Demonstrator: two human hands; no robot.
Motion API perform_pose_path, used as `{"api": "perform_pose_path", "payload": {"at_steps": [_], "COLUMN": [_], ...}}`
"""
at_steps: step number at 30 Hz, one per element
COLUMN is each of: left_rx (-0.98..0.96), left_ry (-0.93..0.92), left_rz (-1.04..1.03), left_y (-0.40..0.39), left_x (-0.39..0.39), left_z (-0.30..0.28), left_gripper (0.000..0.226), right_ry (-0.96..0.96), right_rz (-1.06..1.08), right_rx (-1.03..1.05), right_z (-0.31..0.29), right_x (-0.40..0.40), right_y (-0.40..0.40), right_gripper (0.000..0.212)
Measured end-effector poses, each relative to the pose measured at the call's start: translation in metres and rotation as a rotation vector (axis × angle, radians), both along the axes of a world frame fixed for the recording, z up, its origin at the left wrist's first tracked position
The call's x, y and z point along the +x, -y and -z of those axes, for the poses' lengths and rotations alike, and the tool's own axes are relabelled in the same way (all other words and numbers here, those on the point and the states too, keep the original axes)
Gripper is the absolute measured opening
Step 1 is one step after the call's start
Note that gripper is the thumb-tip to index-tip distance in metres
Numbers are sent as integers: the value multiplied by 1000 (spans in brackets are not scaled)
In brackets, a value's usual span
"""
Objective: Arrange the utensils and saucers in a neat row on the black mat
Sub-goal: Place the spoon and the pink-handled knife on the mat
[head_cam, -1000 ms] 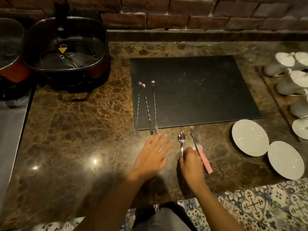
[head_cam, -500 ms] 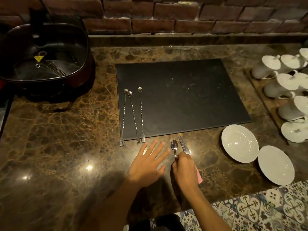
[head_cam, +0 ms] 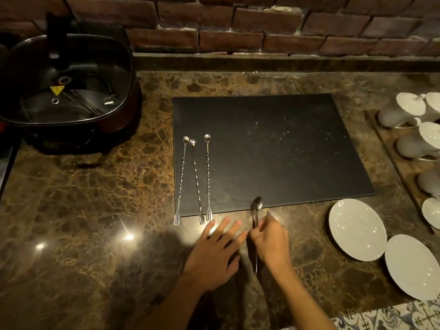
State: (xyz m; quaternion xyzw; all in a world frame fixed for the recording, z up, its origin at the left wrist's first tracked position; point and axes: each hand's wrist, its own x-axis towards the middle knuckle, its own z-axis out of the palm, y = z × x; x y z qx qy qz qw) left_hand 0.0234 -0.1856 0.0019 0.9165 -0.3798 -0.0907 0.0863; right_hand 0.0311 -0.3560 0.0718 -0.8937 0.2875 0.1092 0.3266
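Spoon (head_cam: 256, 206), pinched in the right hand (head_cam: 271, 244), has just risen off the worktop; its bowl now overlaps the black mat's (head_cam: 273, 151) front edge. Left hand (head_cam: 214, 256) lies flat, fingers spread. Two saucers (head_cam: 357, 228) wait off the mat's front-right corner.

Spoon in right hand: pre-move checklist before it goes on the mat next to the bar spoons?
1. Grip: the right hand is closed on the spoon; its handle tip sticks out below the hand. Ok.
2. Landing spot: the black mat is bare to the right of the three twisted bar spoons. Ok.
3. Existing row: the left two bar spoons converge at their bowls, and all fork ends overhang the near edge. Not ok.
4. Left hand: flat on the counter, holding nothing, beside the path. Ok.
5. Pink-handled knife: hidden by the right hand. Cannot tell.
6. Saucers: both off the mat. Not ok.
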Motion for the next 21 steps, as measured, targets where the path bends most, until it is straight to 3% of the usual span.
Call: {"api": "perform_pose_path", "payload": {"at_steps": [11, 21], "left_rx": [47, 46], "left_ry": [-59, -73], "left_rz": [4, -9], "left_y": [0, 0], "left_x": [2, 3], "left_z": [-7, -7], "left_gripper": [60, 59], "right_ry": [36, -18], "right_rz": [4, -200], "right_rx": [105, 11], "right_z": [-3, 9], "right_x": [161, 181], "right_y": [4, 2], "right_gripper": [9, 12]}}
